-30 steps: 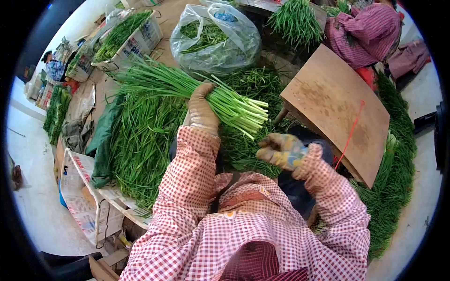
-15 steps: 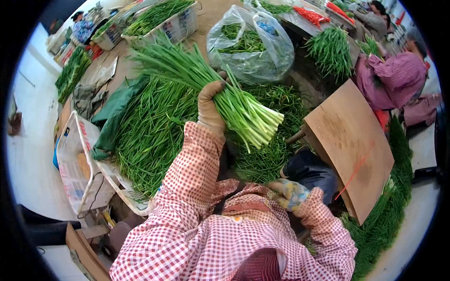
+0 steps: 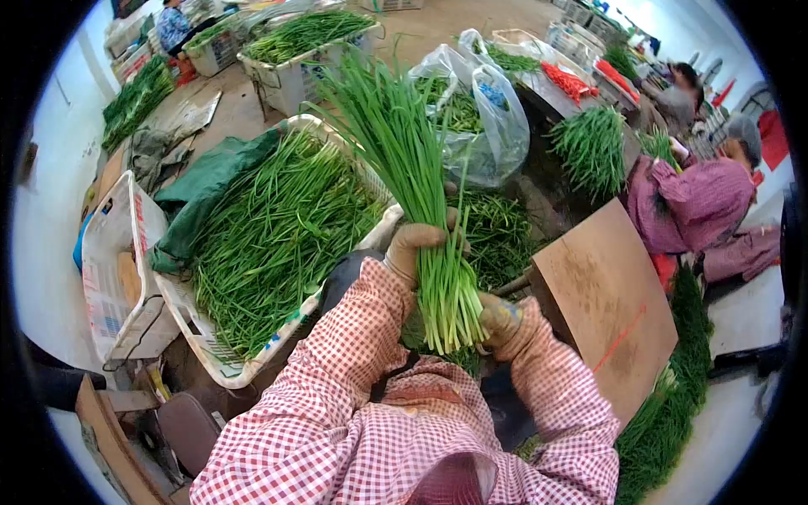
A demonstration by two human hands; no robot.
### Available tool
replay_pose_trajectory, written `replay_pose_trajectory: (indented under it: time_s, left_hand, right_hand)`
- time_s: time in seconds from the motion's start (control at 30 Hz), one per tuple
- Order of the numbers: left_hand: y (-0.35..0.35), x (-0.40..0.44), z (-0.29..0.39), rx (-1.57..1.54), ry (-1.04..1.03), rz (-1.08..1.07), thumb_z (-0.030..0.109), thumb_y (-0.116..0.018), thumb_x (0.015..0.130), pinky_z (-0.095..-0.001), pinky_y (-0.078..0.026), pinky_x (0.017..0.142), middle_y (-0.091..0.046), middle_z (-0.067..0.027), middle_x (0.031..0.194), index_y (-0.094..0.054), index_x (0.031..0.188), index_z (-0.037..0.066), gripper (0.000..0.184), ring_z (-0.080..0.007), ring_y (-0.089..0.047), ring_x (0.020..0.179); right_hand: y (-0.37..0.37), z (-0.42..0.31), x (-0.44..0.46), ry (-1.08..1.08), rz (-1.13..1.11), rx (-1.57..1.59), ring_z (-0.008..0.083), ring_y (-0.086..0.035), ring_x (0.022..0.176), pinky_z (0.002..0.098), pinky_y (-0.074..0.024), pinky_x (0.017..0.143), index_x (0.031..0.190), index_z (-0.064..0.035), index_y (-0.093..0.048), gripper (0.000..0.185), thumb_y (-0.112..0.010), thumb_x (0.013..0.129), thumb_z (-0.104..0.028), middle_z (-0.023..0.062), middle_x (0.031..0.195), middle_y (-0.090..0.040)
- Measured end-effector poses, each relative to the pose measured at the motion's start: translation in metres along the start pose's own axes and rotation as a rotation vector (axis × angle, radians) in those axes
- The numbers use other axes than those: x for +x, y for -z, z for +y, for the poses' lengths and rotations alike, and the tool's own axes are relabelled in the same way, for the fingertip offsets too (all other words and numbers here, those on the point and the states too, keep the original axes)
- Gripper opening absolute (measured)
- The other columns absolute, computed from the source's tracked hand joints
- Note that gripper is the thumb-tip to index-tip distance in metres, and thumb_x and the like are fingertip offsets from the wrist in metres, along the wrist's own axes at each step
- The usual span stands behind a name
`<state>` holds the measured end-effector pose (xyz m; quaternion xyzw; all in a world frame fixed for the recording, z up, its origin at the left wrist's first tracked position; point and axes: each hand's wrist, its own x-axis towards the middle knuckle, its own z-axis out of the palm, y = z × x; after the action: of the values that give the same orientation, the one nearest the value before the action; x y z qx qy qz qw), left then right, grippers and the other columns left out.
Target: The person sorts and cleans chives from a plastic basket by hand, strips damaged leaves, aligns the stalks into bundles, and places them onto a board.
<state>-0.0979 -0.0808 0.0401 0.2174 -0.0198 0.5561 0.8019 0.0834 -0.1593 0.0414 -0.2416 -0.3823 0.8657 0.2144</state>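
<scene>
Snugly, a bunch of slender green stalks (image 3: 414, 172) is clasped in the gloved left hand (image 3: 416, 247), its pale ends (image 3: 452, 322) met by the right hand (image 3: 502, 323), whose grip cannot be told, between a leaf-heaped plastic crate (image 3: 232, 380) and a stained board (image 3: 608, 295).

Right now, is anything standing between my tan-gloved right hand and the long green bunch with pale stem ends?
Nothing visible does. Your right hand sits close beside the pale stem ends of the long green bunch, touching or nearly so; your left hand grips higher up.
</scene>
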Motion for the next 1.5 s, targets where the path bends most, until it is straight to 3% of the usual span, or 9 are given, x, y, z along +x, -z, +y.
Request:
replay_pose_trajectory:
  time_s: [0.3, 0.47, 0.77, 0.9, 0.97, 1.0, 1.13, 1.3, 1.5]
  left_hand:
    - [0.004, -0.013, -0.011, 0.130, 0.217, 0.107, 0.005, -0.072, 0.058, -0.0420, -0.054, 0.067, -0.053, -0.0058, 0.084, -0.037, 0.133, 0.006, 0.083, -0.0248, -0.060, 0.071]
    - [0.013, -0.012, -0.027, 0.076, 0.271, 0.138, 0.003, -0.071, 0.057, -0.0401, -0.056, 0.065, -0.058, -0.0070, 0.088, -0.041, 0.131, 0.006, 0.080, -0.0242, -0.062, 0.070]
    - [0.007, -0.008, -0.035, 0.076, 0.291, 0.106, 0.005, -0.070, 0.063, -0.0407, -0.056, 0.072, -0.060, -0.0076, 0.091, -0.042, 0.130, 0.007, 0.073, -0.0230, -0.064, 0.080]
    - [0.007, 0.003, -0.036, 0.327, 0.343, -0.015, 0.023, -0.076, 0.068, -0.0439, -0.050, 0.088, -0.059, -0.0110, 0.116, -0.044, 0.130, 0.011, 0.070, -0.0249, -0.061, 0.098]
    - [0.015, -0.009, -0.053, 0.151, 0.368, 0.386, 0.027, -0.075, 0.071, -0.0465, -0.047, 0.090, -0.057, -0.0102, 0.116, -0.047, 0.125, 0.011, 0.063, -0.0238, -0.058, 0.103]
    - [0.021, -0.019, -0.068, 0.183, 0.462, 0.566, 0.028, -0.073, 0.075, -0.0490, -0.046, 0.090, -0.056, -0.0101, 0.112, -0.049, 0.118, 0.012, 0.052, -0.0242, -0.057, 0.104]
    - [-0.004, -0.063, -0.113, 0.208, 0.902, 0.384, 0.014, -0.073, 0.073, -0.0446, -0.045, 0.088, -0.058, -0.0110, 0.112, -0.038, 0.132, 0.004, 0.069, -0.0253, -0.054, 0.108]
    - [-0.019, -0.055, -0.143, 0.198, 0.861, 0.316, 0.032, -0.061, 0.084, -0.0396, -0.041, 0.093, -0.060, -0.0093, 0.118, -0.052, 0.125, 0.007, 0.048, -0.0204, -0.053, 0.111]
    - [0.011, -0.030, -0.137, -0.459, 0.446, 0.747, 0.013, -0.064, 0.077, -0.0432, -0.046, 0.093, -0.065, -0.0119, 0.100, -0.059, 0.107, 0.004, 0.032, -0.0290, -0.061, 0.094]
  right_hand:
    - [-0.061, 0.046, 0.003, 0.179, 0.255, 0.370, 0.0344, -0.050, 0.119, 0.0513, -0.0427, 0.101, 0.137, -0.0005, -0.034, 0.089, -0.081, 0.069, -0.032, 0.0187, 0.132, -0.047]
    - [-0.077, 0.056, 0.004, 0.164, 0.586, 0.247, 0.0288, -0.062, 0.096, 0.0432, -0.0558, 0.081, 0.125, -0.0011, -0.044, 0.060, -0.075, 0.076, -0.015, 0.0145, 0.111, -0.057]
    - [-0.064, 0.052, -0.010, 0.171, 0.661, 0.363, 0.0244, -0.064, 0.079, 0.0353, -0.0555, 0.066, 0.118, -0.0022, -0.049, 0.048, -0.066, 0.073, -0.001, 0.0130, 0.098, -0.061]
    - [-0.017, 0.018, -0.036, 0.164, 0.736, -0.147, 0.0212, -0.065, 0.080, 0.0287, -0.0537, 0.063, 0.117, -0.0053, -0.049, 0.047, -0.066, 0.074, -0.006, 0.0094, 0.091, -0.065]
    - [0.038, -0.004, -0.039, 0.270, 1.008, -1.109, 0.0245, -0.065, 0.083, 0.0298, -0.0546, 0.066, 0.123, -0.0027, -0.045, 0.052, -0.066, 0.076, -0.010, 0.0145, 0.101, -0.065]
    - [0.050, -0.026, -0.038, 0.089, 1.039, -1.235, 0.0271, -0.065, 0.087, 0.0323, -0.0549, 0.070, 0.127, -0.0018, -0.042, 0.056, -0.066, 0.077, -0.013, 0.0168, 0.105, -0.064]
    - [0.070, -0.054, -0.030, -0.423, 1.051, -1.688, 0.0361, -0.059, 0.103, 0.0389, -0.0485, 0.087, 0.134, -0.0045, -0.036, 0.067, -0.067, 0.075, -0.015, 0.0222, 0.113, -0.061]
    - [0.087, -0.029, -0.039, -0.598, 1.075, -1.601, 0.0369, -0.060, 0.102, 0.0424, -0.0485, 0.086, 0.140, -0.0064, -0.030, 0.071, -0.065, 0.080, -0.023, 0.0211, 0.115, -0.060]
    - [0.009, 0.031, -0.053, -0.246, 1.064, -1.711, 0.0399, -0.060, 0.097, 0.0417, -0.0510, 0.081, 0.143, -0.0089, -0.025, 0.080, -0.064, 0.074, -0.008, 0.0236, 0.109, -0.057]
